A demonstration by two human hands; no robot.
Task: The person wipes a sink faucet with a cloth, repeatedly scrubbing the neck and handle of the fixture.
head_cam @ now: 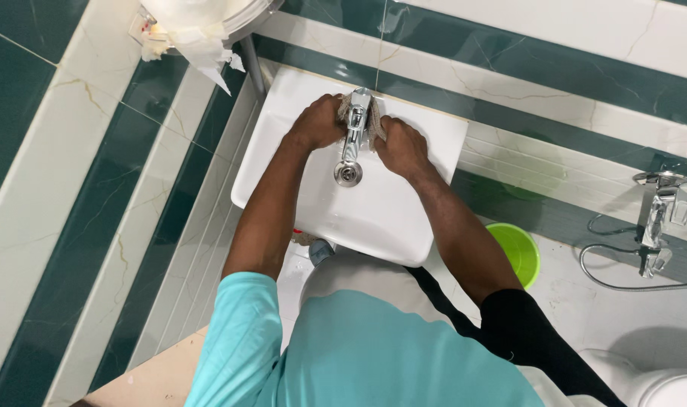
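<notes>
A brownish cloth (349, 105) was wrapped around the base of a chrome tap (352, 136) at the back of a white wash basin (389, 215). The cloth's left end was clenched in the left hand (315, 123), and its right end was grasped by the right hand (401, 147), one on each side of the tap. A green bucket (518, 252) was seen on the floor, right of the basin.
</notes>
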